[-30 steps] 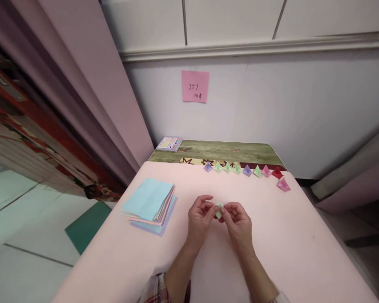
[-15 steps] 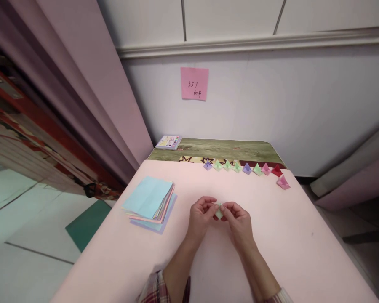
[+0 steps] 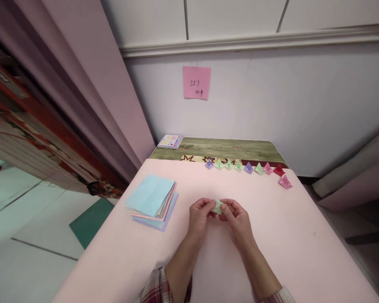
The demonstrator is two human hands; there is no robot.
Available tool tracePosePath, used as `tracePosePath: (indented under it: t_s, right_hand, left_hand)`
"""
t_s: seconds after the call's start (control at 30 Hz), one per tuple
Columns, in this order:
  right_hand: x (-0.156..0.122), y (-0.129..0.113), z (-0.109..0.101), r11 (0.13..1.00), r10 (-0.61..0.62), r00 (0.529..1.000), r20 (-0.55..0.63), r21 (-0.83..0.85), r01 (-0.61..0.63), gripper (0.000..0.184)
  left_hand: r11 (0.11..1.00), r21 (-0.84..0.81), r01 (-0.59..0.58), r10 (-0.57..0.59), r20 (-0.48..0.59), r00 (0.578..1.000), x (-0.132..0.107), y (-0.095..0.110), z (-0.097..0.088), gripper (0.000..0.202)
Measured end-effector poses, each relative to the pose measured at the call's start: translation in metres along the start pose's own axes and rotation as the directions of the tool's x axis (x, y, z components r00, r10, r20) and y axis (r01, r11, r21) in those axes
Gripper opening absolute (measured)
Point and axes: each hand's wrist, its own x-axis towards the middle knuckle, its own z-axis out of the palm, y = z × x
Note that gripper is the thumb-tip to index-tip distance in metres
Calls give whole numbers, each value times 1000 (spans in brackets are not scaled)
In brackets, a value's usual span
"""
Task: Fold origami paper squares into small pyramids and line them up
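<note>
at the left, a purple curtain (image 3: 113, 84) hangs down, and below it a dark green sheet (image 3: 90, 221) lies on the tiled floor (image 3: 41, 269). next comes the counter, whose pink cover (image 3: 278, 248) leaves a wood-patterned strip uncovered at the back. on the left part of the cover there is a stack of square paper (image 3: 150, 195), light blue on top, with edges of other colours showing under it. behind the stack, at the far left corner, lies a small printed packet (image 3: 170, 141). a pink note (image 3: 197, 83) with handwriting is on the wall.

near the middle, the left hand (image 3: 198, 216) has its fingers bent and pinches the left side of a small pale green folded paper (image 3: 217, 206). this paper is between the two hands, at their fingertips. the right hand (image 3: 238, 219) is also bent narrow and grips the right side, its thumb lying on the front. whether the paper touches the cover, i cannot tell.

beyond the hands, eight folded paper pieces (image 3: 229, 164) in purple, green, pink and red stand in a row, and one pink piece (image 3: 284, 182) sits just nearer at the right end.
</note>
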Motion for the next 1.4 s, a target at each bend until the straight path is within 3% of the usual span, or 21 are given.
tracePosePath:
  t_s: [0.1, 0.27, 0.4, 0.5, 0.63, 0.77, 0.9, 1.07, 1.17, 1.4]
  right_hand:
    - [0, 0, 1, 1000, 0, 998, 55, 8, -1, 31]
    - [-2, -3, 2, 997, -71, 989, 133, -34, 76, 25]
    - [1, 0, -3, 985, -112, 988, 109, -120, 125, 24]
    - [4, 3, -8, 968, -150, 983, 104, -188, 167, 25]
    - [3, 1, -9, 969, -151, 979, 137, -176, 174, 26]
    - [-1, -2, -5, 948, -207, 977, 41, -240, 211, 28]
    - [-2, -3, -5, 931, -230, 973, 2, -292, 221, 23]
    - [-1, -5, -10, 946, -186, 982, 29, -264, 187, 26]
    - [0, -7, -13, 967, -128, 987, 93, -207, 145, 29]
    - [1, -6, -10, 995, -45, 988, 149, -83, 57, 28]
  left_hand:
    - [989, -142, 29, -36, -47, 998, 1, -1, -1, 22]
    - [967, -231, 110, -116, -13, 993, 1, 0, -1, 21]
    - [932, -288, 218, -220, 26, 975, 0, 1, -1, 19]
    - [922, -302, 242, -234, 64, 970, 0, 2, -2, 18]
    - [961, -204, 185, -177, 60, 982, 0, 2, -4, 20]
    - [998, -37, 54, -53, 15, 998, -1, 1, -2, 24]
    - [998, 52, 20, -21, 32, 999, -2, 3, 3, 30]
    - [997, 75, 10, -20, 132, 991, -3, 7, 2, 42]
    - [987, 160, -7, -21, 173, 985, -3, 7, -1, 30]
    - [995, 91, 49, -49, 0, 999, 0, 6, -4, 27]
